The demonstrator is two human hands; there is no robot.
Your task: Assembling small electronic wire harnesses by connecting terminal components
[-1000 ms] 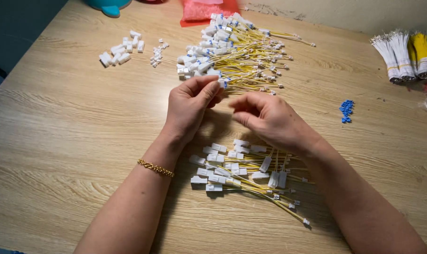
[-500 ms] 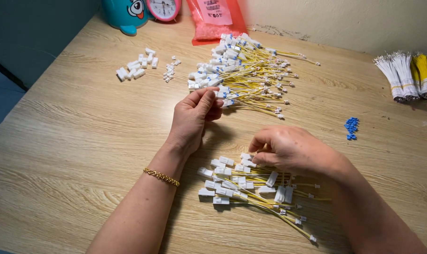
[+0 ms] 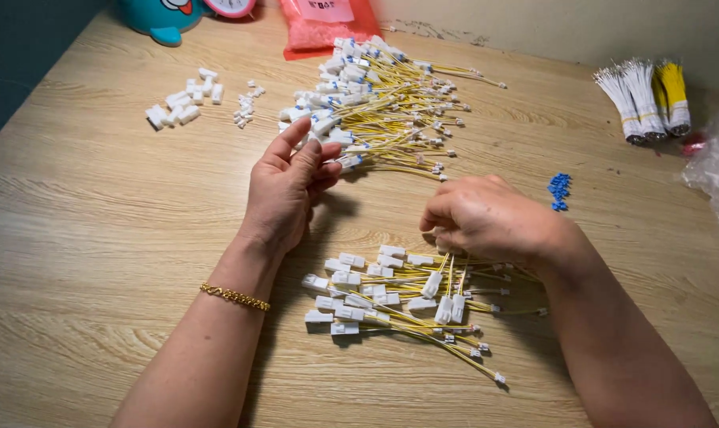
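Sorting step: the left hand [image 3: 290, 190], fingers loosely spread and empty, reaches the far pile of yellow wires [image 3: 375, 103] (blue-tipped connectors). The right hand [image 3: 486, 218], fingers curled, sets a wire on the near pile [image 3: 399, 297] on the tabletop [image 3: 98, 238]. Next calls for pinching one wire. Half a second ago, the left fingers were closed.

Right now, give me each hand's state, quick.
Left hand: open, fingers reaching into the far wire pile, holding nothing clearly.
Right hand: curled over the near wire pile; grip cannot be told.
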